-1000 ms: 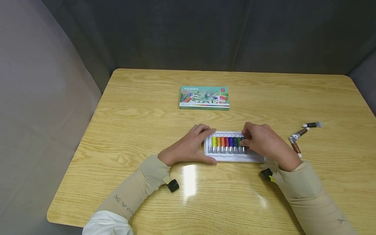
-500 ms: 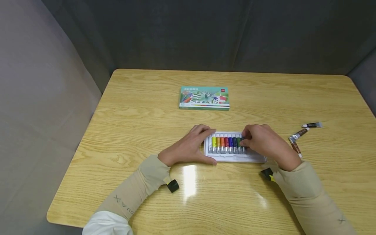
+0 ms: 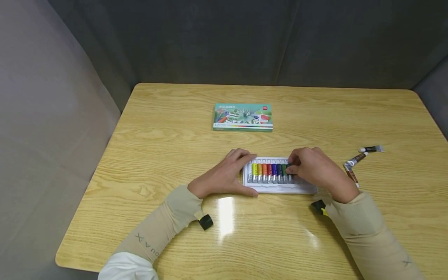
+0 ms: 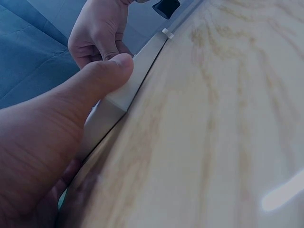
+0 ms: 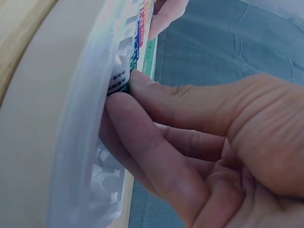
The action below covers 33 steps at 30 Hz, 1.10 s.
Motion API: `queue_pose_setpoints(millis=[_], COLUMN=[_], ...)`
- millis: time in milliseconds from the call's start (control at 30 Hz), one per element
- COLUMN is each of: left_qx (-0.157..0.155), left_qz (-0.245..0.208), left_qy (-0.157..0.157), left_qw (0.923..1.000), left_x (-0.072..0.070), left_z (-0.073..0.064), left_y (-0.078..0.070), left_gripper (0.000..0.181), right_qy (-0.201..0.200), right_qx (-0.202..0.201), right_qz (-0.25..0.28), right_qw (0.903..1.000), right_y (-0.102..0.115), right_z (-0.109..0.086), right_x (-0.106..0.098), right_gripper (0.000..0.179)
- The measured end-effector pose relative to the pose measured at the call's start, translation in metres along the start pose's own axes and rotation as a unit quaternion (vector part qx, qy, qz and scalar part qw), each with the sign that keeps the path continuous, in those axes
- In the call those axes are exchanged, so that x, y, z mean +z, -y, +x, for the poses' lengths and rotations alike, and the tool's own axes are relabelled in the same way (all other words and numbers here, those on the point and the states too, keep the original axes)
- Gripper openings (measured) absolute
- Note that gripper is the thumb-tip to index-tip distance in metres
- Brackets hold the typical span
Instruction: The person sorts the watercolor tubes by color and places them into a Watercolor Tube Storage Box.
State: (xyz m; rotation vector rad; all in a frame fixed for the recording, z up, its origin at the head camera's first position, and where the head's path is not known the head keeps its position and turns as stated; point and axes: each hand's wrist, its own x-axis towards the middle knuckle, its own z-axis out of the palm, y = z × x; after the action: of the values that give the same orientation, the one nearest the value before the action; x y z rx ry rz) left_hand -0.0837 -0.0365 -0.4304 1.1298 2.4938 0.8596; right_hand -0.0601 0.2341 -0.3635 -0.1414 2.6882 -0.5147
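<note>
A white plastic tray (image 3: 280,189) lies on the table, holding a row of small paint tubes from white and yellow through red and blue to green. My left hand (image 3: 229,175) spans the tray's left end, thumb at the near edge and index finger at the far edge. At the right end of the row, my right hand (image 3: 313,167) pinches a dark paint tube (image 5: 118,81) between thumb and index finger. In the right wrist view that tube sits in its row, mostly covered by the fingertips. Bare moulded slots show beyond those fingers.
Three loose paint tubes lie right of the tray: a black tube (image 3: 371,149), a dark brown tube (image 3: 357,158) and a reddish-brown tube (image 3: 352,175). Behind the tray lies a green printed paint box (image 3: 243,117). Dark grey cloth (image 3: 210,42) walls the table's far side.
</note>
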Motion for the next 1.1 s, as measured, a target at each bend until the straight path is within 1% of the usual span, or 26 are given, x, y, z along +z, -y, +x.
queue_pose_setpoints(millis=[367, 600, 900, 1100], left_qx=[-0.002, -0.006, 0.001, 0.007], left_qz=[0.002, 0.005, 0.003, 0.007], left_qy=[0.001, 0.005, 0.001, -0.004], left_qw=[1.0, 1.0, 1.0, 0.9999], left_x=[-0.0007, -0.0014, 0.0001, 0.0016], left_z=[-0.0002, -0.0008, -0.0016, -0.001], left_y=[-0.0001, -0.0022, -0.0007, 0.0022], left_gripper=[0.112, 0.111, 0.111, 0.112], right_qy=[0.001, -0.002, 0.006, 0.007], right_qx=[-0.004, -0.004, -0.012, -0.019], right_qz=[0.003, -0.004, -0.002, -0.003], right_qw=[1.0, 1.0, 0.9999, 0.9998], right_y=[-0.0001, -0.0014, -0.0058, -0.0083], right_z=[-0.0008, -0.0011, -0.0029, -0.0045], right_x=[-0.0003, -0.0024, -0.0065, -0.0092], right_gripper=[0.015, 0.025, 0.03, 0.029])
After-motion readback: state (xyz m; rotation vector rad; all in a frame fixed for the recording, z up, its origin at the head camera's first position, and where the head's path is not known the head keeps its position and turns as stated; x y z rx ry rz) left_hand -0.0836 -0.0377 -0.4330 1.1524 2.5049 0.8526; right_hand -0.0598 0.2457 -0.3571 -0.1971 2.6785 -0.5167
